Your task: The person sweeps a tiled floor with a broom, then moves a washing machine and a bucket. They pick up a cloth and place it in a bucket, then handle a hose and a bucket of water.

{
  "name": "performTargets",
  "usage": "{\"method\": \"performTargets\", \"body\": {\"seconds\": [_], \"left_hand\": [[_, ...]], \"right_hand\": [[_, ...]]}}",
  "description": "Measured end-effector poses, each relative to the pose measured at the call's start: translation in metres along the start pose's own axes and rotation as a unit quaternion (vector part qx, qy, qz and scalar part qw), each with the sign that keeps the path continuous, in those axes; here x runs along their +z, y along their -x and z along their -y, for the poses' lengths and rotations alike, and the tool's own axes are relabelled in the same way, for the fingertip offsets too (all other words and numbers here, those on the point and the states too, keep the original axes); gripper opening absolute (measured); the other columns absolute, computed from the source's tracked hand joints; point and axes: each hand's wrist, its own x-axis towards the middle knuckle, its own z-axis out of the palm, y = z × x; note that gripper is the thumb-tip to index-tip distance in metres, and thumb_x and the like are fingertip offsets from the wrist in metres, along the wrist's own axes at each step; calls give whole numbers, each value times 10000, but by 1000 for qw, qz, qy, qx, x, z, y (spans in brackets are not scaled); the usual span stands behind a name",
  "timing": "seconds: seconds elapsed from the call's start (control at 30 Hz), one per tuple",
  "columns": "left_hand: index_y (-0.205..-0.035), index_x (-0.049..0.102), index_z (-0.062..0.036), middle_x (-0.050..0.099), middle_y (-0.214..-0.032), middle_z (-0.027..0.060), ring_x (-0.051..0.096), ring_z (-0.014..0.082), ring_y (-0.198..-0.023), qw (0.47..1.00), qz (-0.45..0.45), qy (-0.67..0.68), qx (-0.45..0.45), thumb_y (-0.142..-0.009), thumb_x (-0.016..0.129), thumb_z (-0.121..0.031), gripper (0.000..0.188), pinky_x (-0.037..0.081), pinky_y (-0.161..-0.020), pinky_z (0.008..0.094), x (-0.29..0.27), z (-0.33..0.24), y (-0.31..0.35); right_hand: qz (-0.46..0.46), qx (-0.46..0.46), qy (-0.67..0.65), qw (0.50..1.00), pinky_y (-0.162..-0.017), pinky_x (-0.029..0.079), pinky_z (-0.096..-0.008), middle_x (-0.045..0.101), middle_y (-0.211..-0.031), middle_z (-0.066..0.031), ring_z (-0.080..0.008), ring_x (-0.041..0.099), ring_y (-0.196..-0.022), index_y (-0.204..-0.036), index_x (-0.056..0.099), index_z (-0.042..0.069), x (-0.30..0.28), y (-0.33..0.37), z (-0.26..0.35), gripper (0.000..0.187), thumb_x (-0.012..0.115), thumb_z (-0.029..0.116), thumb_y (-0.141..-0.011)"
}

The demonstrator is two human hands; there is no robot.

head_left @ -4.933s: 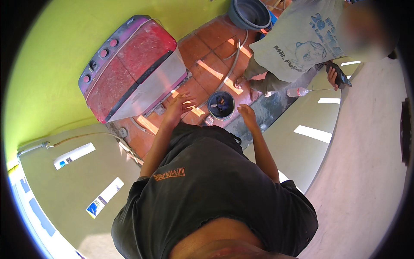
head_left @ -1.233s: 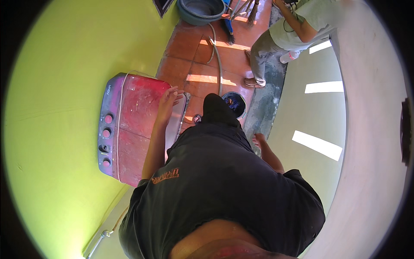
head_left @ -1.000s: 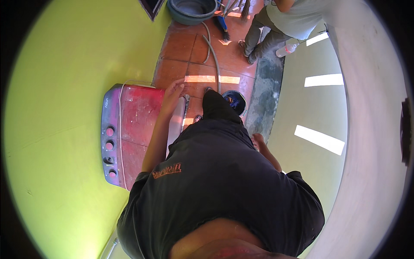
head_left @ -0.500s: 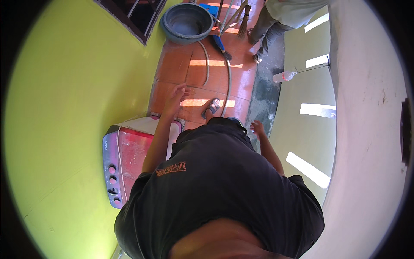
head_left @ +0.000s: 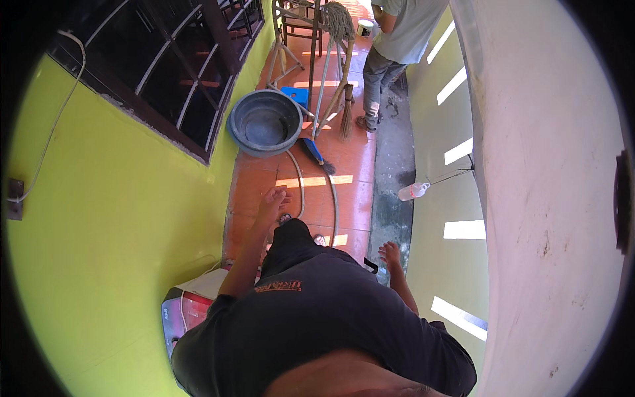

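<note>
Head view. The wearer's left hand [head_left: 272, 202] is hovering above the tiled floor [head_left: 251, 192], nearer that floor's left edge than its right, with the fingers loosely spread and slightly curled. The right hand [head_left: 389, 253] is hanging over the concrete strip [head_left: 389, 221] bordering the floor's right edge, its fingers parted and bent. A pale hose [head_left: 302, 188] is lying on the tiles just beside the left hand as seen from above; a second hose length [head_left: 335, 206] is running farther right, nearer the middle of the floor, and whether the two are joining cannot be told. Beyond the right hand, a clear bottle [head_left: 413, 192] is leaning sideways by the strip's outer edge, a thin wire [head_left: 453, 174] running from its neck end toward the pale wall [head_left: 529, 165]. A wide grey basin [head_left: 264, 124] is resting at the floor's left edge, below a dark-framed window [head_left: 205, 86]. A blue-handled brush [head_left: 311, 151] is lying to the basin's right, with a straw broom [head_left: 347, 118] standing farther back. A co-worker [head_left: 405, 33] is standing at the floor's far right edge. At lower left, a red-and-purple washing machine [head_left: 174, 317] is showing partly behind the wearer's shoulder.
</note>
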Motion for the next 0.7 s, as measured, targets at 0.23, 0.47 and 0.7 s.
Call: {"method": "performTargets", "body": {"seconds": [0.23, 0.47, 0.7], "left_hand": [[-1252, 540, -43, 668, -1094, 89, 637, 148, -934, 996, 89, -16, -3, -1006, 539, -219, 302, 504, -778, 272, 52, -27, -93], [-1281, 540, -67, 683, -1104, 60, 650, 133, -955, 991, 124, -39, 26, -990, 565, -285, 364, 477, -782, 272, 47, -50, -181], [-1327, 508, -52, 663, -1161, 84, 640, 157, -1003, 989, 134, -63, 28, -1000, 547, -274, 397, 486, -844, 302, 46, -85, -279]], "right_hand": [[38, 29, -16, 999, -727, 483, -416, 680, -1035, -114, -227, 666, -856, -1354, 467, 100, 23, -30, -1, 449, 565, 258, -946], [-11, 64, 8, 998, -786, 462, -463, 665, -1009, -88, -229, 643, -925, -1187, 570, 117, 36, -77, 88, 316, 550, 300, -930], [-11, 51, 28, 998, -743, 470, -447, 660, -956, -55, -213, 645, -863, -1141, 589, 128, 40, -137, 158, 289, 549, 314, -923]]}}
